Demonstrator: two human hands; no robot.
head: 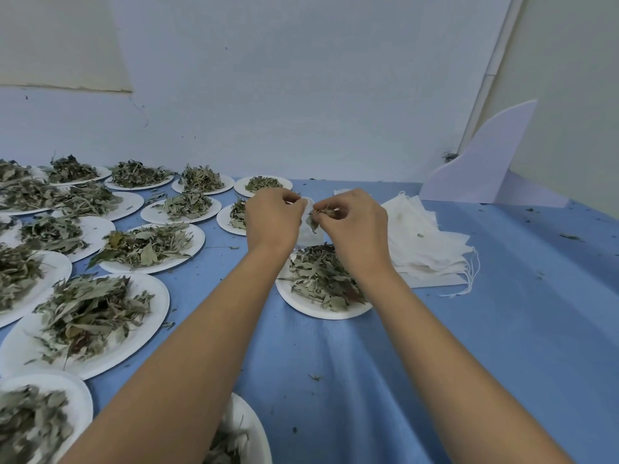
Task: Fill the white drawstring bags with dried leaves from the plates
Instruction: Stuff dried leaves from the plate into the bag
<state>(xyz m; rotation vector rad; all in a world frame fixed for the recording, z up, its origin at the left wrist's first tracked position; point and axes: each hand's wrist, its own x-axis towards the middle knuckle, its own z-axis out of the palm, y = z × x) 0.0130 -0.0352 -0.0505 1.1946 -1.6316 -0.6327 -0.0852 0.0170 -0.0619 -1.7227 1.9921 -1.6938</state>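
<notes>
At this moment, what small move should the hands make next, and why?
Probably the right hand should push its pinch of dried leaves down into the white bag: the left hand holds the bag up above the plate, and the leaves sit at its mouth, not yet inside.

The left hand (273, 219) is covering much of the white bag (308, 235) it is pinching, and the right hand (355, 226) is half hiding the dried leaves (315, 217) it is pinching. The left forearm (187, 346) is masking the nearest plate (258, 430), which the lower edge is cutting off; the leftmost plates (57, 262) are being cropped.
</notes>
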